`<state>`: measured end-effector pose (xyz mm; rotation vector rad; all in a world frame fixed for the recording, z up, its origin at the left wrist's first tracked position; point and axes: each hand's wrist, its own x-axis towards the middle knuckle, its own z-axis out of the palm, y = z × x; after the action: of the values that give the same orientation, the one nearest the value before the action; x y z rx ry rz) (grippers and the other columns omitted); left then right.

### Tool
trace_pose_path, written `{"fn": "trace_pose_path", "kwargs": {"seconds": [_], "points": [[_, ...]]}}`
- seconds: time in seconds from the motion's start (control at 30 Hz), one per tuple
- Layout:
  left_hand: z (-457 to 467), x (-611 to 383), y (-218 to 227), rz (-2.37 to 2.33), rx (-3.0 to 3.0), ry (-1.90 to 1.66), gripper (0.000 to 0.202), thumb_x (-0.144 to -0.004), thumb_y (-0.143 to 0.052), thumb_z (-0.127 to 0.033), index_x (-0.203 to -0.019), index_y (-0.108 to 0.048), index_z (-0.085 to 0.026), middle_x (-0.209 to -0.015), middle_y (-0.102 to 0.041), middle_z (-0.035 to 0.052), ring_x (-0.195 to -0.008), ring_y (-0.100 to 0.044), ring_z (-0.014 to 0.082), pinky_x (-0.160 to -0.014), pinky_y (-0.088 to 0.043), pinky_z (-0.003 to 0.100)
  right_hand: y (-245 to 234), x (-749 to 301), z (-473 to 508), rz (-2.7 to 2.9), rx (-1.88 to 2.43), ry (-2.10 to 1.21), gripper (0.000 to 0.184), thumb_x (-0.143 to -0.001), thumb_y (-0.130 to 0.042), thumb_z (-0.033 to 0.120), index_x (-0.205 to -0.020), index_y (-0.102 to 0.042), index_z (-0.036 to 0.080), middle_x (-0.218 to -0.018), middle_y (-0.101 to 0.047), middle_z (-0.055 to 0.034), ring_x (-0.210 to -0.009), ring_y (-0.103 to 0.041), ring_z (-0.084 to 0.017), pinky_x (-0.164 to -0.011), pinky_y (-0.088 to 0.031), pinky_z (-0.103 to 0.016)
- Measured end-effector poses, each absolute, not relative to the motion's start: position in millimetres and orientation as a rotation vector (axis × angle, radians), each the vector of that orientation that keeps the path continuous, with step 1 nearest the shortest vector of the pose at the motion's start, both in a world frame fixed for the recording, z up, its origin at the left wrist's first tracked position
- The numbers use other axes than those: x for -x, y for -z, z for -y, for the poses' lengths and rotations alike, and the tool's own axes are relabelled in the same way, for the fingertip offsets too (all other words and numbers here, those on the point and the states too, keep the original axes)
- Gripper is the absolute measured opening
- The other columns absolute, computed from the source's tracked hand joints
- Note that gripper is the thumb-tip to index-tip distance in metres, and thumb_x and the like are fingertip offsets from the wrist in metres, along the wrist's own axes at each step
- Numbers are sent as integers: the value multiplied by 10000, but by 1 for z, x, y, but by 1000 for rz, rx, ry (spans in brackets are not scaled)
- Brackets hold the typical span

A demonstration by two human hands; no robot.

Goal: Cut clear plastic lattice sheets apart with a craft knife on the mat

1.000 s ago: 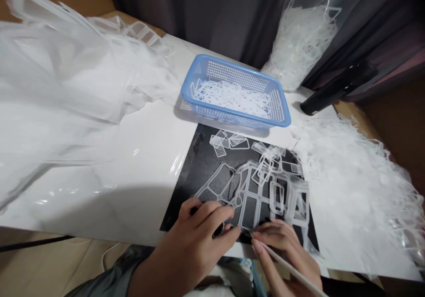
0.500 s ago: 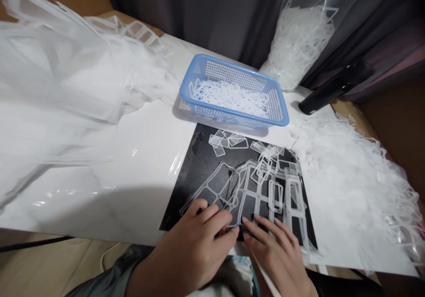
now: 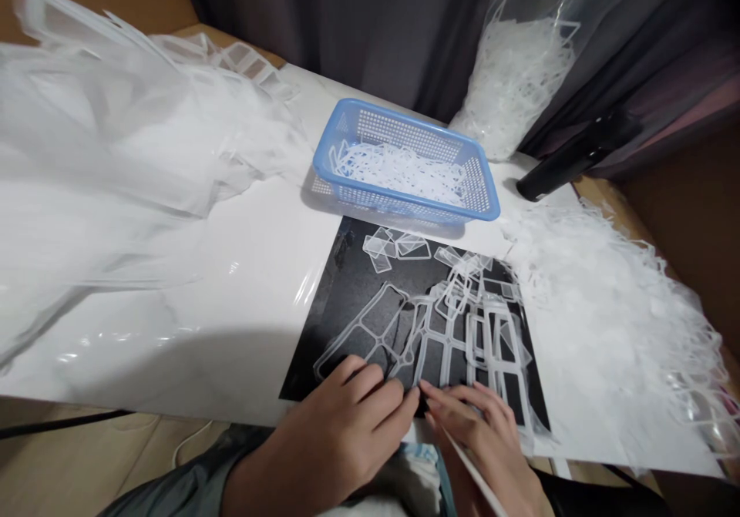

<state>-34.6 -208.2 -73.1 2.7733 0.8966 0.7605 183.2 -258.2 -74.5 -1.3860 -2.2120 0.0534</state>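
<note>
My left hand (image 3: pixel 350 424) is closed, fingers curled and thumb pressed near the index finger, at the near edge of a translucent grid of frames (image 3: pixel 448 340). Beside it, almost touching at the fingertips, my right hand (image 3: pixel 486 436) pinches that same near edge between thumb and index finger, its other fingers bent over the grid. What exactly lies between the fingertips is mostly hidden. A thin white strip (image 3: pixel 474 471) runs under my right hand. The grid lies on a black mat (image 3: pixel 315 344), overlapping other grids. Small loose rectangular frames (image 3: pixel 413 246) lie along the mat's far side.
Behind the mat stands a blue basket (image 3: pixel 405 196) holding many small white frames. A heap of translucent pieces (image 3: pixel 613 347) spreads at right. Stacked translucent sheets (image 3: pixel 144 139) cover the left. At the back are a filled clear bag (image 3: pixel 517 85) and a black cylinder (image 3: pixel 572 161).
My right hand's fingers have gone from spread out to bent, with thumb and index finger together. The frame strip at the mat's right has shifted left. The white strip now shows along my right hand.
</note>
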Motion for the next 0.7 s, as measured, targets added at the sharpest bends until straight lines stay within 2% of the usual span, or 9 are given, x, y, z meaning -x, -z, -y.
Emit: {"fn": "trace_pose_path", "kwargs": {"seconds": [0.17, 0.43, 0.6, 0.7], "points": [[205, 32, 72, -879, -2772, -696, 165, -963, -550, -185, -1108, -613, -141, -854, -609, 26, -785, -526, 202, -753, -399, 370, 79, -191, 255, 2276, 1293, 43, 301, -979, -476, 184, -1198, -667, 261, -1056, -771, -39, -918, -708, -215, -867, -507, -354], [203, 30, 70, -871, -2725, -695, 131, -961, -537, -173, -1054, -628, -154, -837, -587, 2, -759, -484, 198, -712, -352, 364, 66, -171, 248, 2104, 1356, -64, 261, -1004, -490, 130, -1170, -666, 230, -1026, -769, -32, -907, -678, -204, -886, -466, -362], [203, 32, 73, -856, -2751, -684, 202, -986, -477, -157, -1092, -648, -149, -862, -588, 13, -779, -481, 204, -723, -353, 379, 62, -172, 248, 2105, 1446, -107, 178, -1003, -537, 193, -1099, -681, 232, -1036, -759, -54, -926, -683, -213, -815, -526, -342], [204, 33, 74, -859, -2790, -677, 227, -988, -471, -148, -1123, -653, -140, -871, -589, 22, -786, -480, 206, -733, -355, 380, 59, -179, 249, 2093, 1504, -218, 169, -981, -596, 215, -1124, -683, 236, -1062, -746, -64, -973, -685, -217, -806, -566, -325]]}}
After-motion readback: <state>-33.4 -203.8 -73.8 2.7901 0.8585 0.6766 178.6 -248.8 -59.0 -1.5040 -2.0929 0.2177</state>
